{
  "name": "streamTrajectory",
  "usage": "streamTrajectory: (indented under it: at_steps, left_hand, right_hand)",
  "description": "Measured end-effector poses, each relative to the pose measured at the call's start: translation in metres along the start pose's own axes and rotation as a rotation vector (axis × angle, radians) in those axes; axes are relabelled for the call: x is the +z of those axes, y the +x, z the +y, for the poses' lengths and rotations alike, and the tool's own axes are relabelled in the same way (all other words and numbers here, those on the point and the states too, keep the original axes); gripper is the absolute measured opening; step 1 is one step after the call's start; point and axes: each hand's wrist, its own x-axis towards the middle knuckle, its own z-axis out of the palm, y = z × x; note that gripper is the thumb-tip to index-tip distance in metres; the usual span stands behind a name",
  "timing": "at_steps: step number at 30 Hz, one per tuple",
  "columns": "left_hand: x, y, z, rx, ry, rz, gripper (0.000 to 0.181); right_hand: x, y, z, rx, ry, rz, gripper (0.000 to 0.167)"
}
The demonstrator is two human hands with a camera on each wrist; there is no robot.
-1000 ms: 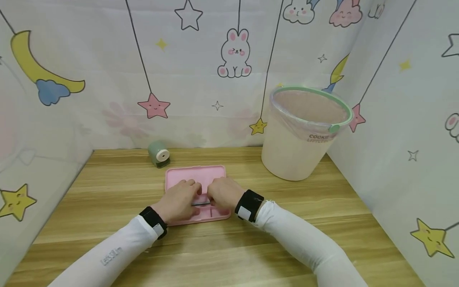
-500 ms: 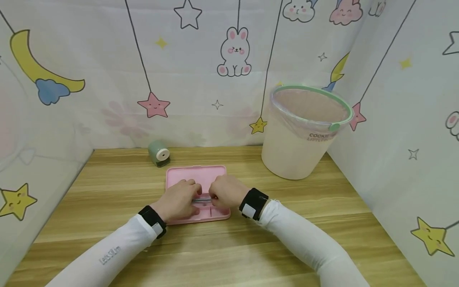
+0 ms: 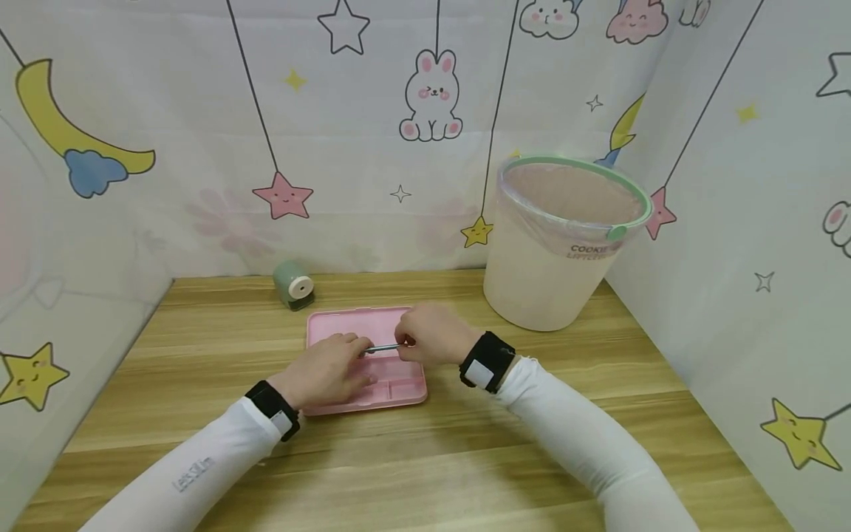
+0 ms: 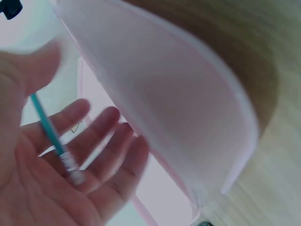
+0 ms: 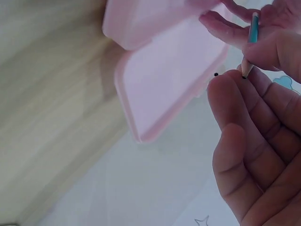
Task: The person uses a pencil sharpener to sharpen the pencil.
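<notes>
A teal pencil (image 3: pixel 384 348) with a whitish eraser end lies level between the two hands, over the open pink case (image 3: pixel 346 323). My right hand (image 3: pixel 435 336) pinches it near its sharpened tip; the right wrist view shows the thumb across the pencil (image 5: pixel 254 33). The left hand (image 3: pixel 326 369) is over the case's left part, at the eraser end. In the left wrist view its fingers are spread and loosely bent, and the pencil (image 4: pixel 51 132) crosses in front of them. Whether the left hand touches the pencil, I cannot tell.
A green sharpener-like object (image 3: pixel 293 285) with a white round front stands behind the case, to the left. At the back right stands a large pale bin (image 3: pixel 541 277) with a green rim and a clear liner. Printed curtains border the wooden table (image 3: pixel 425 473).
The pencil has come up out of the case's compartment and away from the front edge. My right hand has moved up and right with it; the left hand has shifted slightly left.
</notes>
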Motion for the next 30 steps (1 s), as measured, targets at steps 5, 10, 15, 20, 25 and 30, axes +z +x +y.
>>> streamTrajectory:
  at_steps: [5,10,15,20,25,30]
  left_hand:
    - [0.000,0.000,0.001,0.030,-0.043,0.103,0.019]
    - [-0.005,0.000,0.005,0.054,-0.047,0.195,0.011]
    - [-0.011,-0.002,0.007,0.030,-0.044,0.212,0.011]
    - [-0.011,-0.008,0.005,0.006,-0.052,0.209,0.012]
    - [-0.010,-0.015,0.001,0.001,-0.051,0.228,0.011]
    - [-0.012,-0.021,-0.003,-0.023,-0.049,0.238,0.011]
  right_hand:
    - [-0.010,-0.002,0.001,-0.030,-0.030,0.048,0.010]
    - [-0.016,-0.003,0.001,-0.064,-0.057,0.105,0.009]
    - [-0.024,-0.004,-0.004,-0.097,-0.055,0.162,0.009]
    - [-0.029,-0.001,-0.009,-0.122,-0.018,0.180,0.007]
    - [-0.030,0.004,-0.011,-0.158,0.044,0.184,0.007]
    - [-0.031,0.011,-0.011,-0.181,0.063,0.188,0.006]
